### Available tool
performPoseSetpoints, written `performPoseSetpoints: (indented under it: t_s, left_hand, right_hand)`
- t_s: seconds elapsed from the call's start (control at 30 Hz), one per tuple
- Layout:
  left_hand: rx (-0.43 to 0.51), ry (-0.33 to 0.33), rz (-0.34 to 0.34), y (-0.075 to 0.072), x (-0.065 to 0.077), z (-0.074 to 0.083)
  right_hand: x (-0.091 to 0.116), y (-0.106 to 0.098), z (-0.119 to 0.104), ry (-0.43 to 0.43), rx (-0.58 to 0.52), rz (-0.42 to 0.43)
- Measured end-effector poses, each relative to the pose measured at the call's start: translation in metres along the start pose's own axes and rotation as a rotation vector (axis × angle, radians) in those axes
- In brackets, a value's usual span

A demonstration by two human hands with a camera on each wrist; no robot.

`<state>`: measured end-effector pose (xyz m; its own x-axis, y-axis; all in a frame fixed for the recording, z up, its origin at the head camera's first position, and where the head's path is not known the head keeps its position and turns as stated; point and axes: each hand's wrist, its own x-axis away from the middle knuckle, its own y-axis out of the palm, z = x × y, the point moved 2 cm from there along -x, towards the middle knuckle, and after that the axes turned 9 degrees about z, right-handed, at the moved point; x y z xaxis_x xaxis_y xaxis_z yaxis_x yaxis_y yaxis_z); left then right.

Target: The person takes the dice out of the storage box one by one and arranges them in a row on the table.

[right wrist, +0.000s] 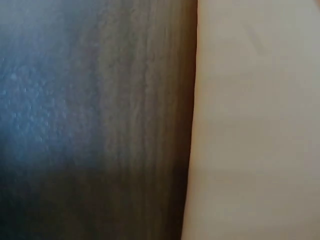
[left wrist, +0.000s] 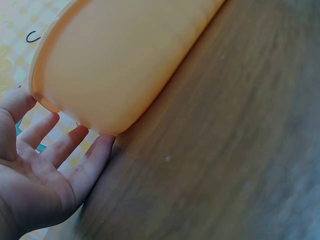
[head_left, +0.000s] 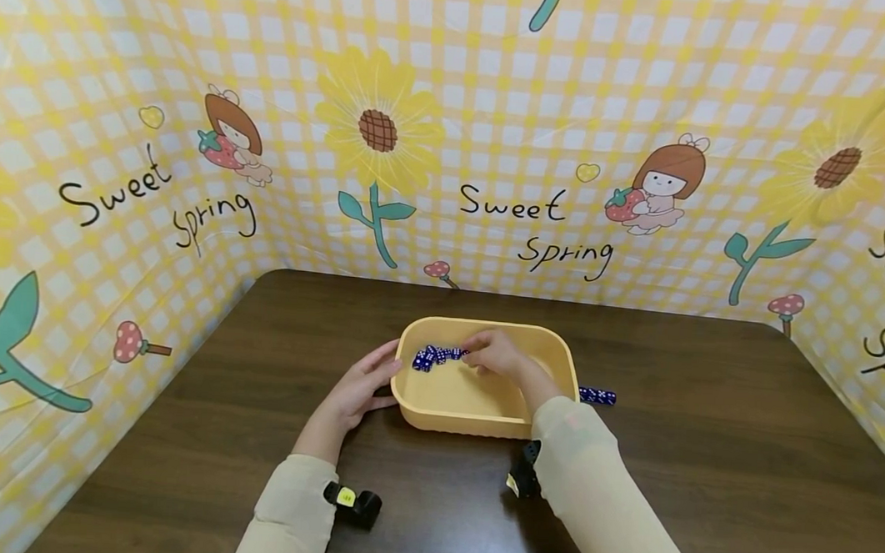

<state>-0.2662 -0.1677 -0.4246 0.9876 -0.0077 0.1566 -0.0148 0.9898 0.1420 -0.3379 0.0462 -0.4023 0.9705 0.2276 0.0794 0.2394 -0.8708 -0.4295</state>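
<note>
A yellow plastic tub [head_left: 480, 425] sits on the table. Inside, toward its far left, several dark blue dice [head_left: 426, 357] with white dots lie close together. My right hand [head_left: 494, 352] reaches into the tub, its thumb and fingers pinching a die at the right end of this group; the fingertips partly hide that die. My left hand [head_left: 361, 389] rests against the tub's left end. In the left wrist view, its extended fingers [left wrist: 67, 145] touch the outer wall and rim. Only the tub's outer side [right wrist: 255, 125] and the table show in the right wrist view.
A short row of blue dice [head_left: 597, 396] lies on the dark wooden table [head_left: 705, 424], just outside the tub's right end. A yellow checked cloth [head_left: 510, 130] with flowers and lettering hangs behind the table. Black wrist cameras [head_left: 355, 506] are strapped over both sleeves.
</note>
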Motion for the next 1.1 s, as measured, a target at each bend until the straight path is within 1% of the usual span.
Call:
performPoseSetpoints:
  t_s: [0.2, 0.33, 0.73, 0.97, 1.0, 1.03, 1.1]
  left_hand:
    - [-0.009, -0.007, 0.008, 0.0004, 0.0007, 0.0011]
    - [-0.015, -0.008, 0.011, 0.0008, 0.0010, 0.0017]
    - [-0.002, -0.004, 0.005, 0.0009, 0.0021, 0.0017]
    - [-0.004, -0.003, 0.000, 0.0004, 0.0015, 0.0009]
    - [-0.005, -0.004, 0.000, 0.0004, 0.0016, 0.0009]
    - [-0.005, -0.004, 0.001, 0.0005, 0.0017, 0.0009]
    - [-0.004, -0.004, 0.001, 0.0007, 0.0018, 0.0011]
  right_hand:
    - [-0.0005, 0.0009, 0.0015, -0.013, 0.041, -0.001]
    - [-0.0010, 0.0015, 0.0025, -0.003, 0.065, -0.010]
    - [-0.0007, 0.0029, 0.0038, -0.058, 0.134, -0.014]
    - [0.0006, 0.0041, 0.0054, -0.131, 0.182, 0.002]
    - [0.0004, 0.0045, 0.0056, -0.132, 0.195, 0.007]
    - [-0.0022, 0.0049, 0.0083, -0.144, 0.205, 0.012]
    - [-0.0046, 0.0046, 0.0105, -0.198, 0.236, 0.016]
